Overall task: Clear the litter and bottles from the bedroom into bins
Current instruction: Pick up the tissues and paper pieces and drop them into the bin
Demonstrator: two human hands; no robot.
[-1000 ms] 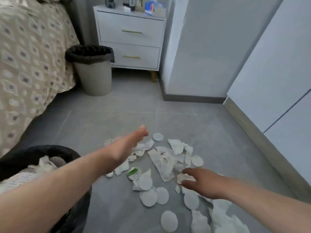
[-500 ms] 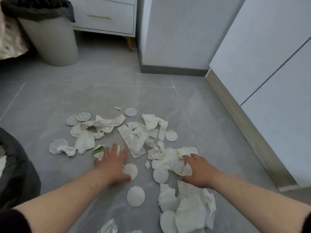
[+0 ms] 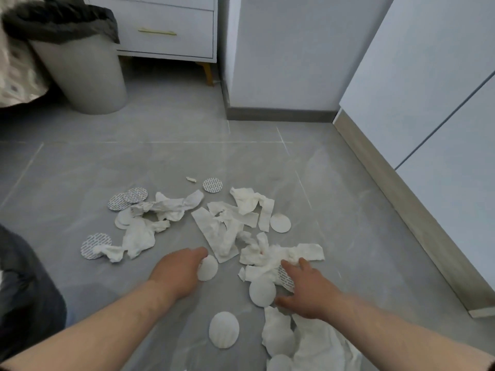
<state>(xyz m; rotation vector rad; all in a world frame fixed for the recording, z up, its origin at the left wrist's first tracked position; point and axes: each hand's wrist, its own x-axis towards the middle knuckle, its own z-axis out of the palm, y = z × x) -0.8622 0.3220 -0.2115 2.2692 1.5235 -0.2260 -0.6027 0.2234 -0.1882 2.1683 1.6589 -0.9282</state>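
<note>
Litter lies scattered on the grey floor: crumpled white tissues (image 3: 227, 231), round white pads (image 3: 223, 329) and patterned foil discs (image 3: 212, 185). My left hand (image 3: 178, 273) has its fingers curled round one round white pad (image 3: 208, 268) at the near edge of the pile. My right hand (image 3: 308, 289) rests with spread fingers on a tissue clump (image 3: 278, 257) and a patterned disc (image 3: 285, 277), its thumb beside another white pad (image 3: 262, 291). A grey bin with a black liner (image 3: 80, 76) stands at the far left.
A black bin bag (image 3: 26, 290) bulges in from the left edge. The white nightstand (image 3: 166, 30) stands behind the grey bin, a patterned bedspread (image 3: 13, 76) hangs at far left, and white cupboard doors (image 3: 428, 103) line the right.
My left hand has slid right and curled onto a round pad; the green-labelled piece under it is out of sight. My right hand has shifted slightly toward me over the tissues.
</note>
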